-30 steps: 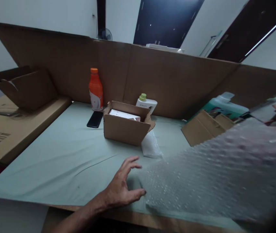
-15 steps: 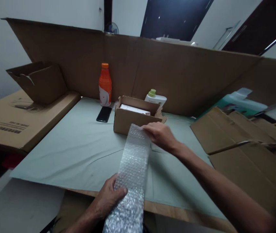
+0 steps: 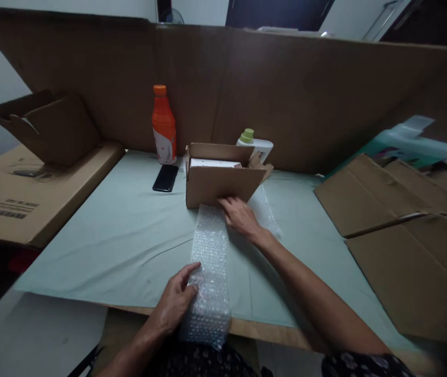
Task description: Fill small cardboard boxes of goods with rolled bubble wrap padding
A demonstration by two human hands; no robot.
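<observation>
A long strip of bubble wrap (image 3: pixel 210 251) lies on the cloth-covered table, its near end hanging over the front edge. My left hand (image 3: pixel 174 296) rests at its left side, thumb and index finger apart on top; the other fingers are partly hidden. My right hand (image 3: pixel 243 220) holds the strip's far right corner, its fingertips against the foot of a small cardboard box (image 3: pixel 223 186). Inside that open box is a white carton (image 3: pixel 213 163). A second piece of bubble wrap (image 3: pixel 266 212) shows behind my right hand, beside the box.
An orange bottle (image 3: pixel 164 128) and a black phone (image 3: pixel 165 178) are left of the box. Behind it leans a white bottle with a green cap (image 3: pixel 248 136). Cardboard pieces (image 3: pixel 376 209) and a teal jug (image 3: pixel 408 141) are at right, an open carton (image 3: pixel 58 128) at left.
The strip's far end has come down onto the table against the box, with my right hand lowered along with it. My left hand's fingers have spread. The view has tilted down.
</observation>
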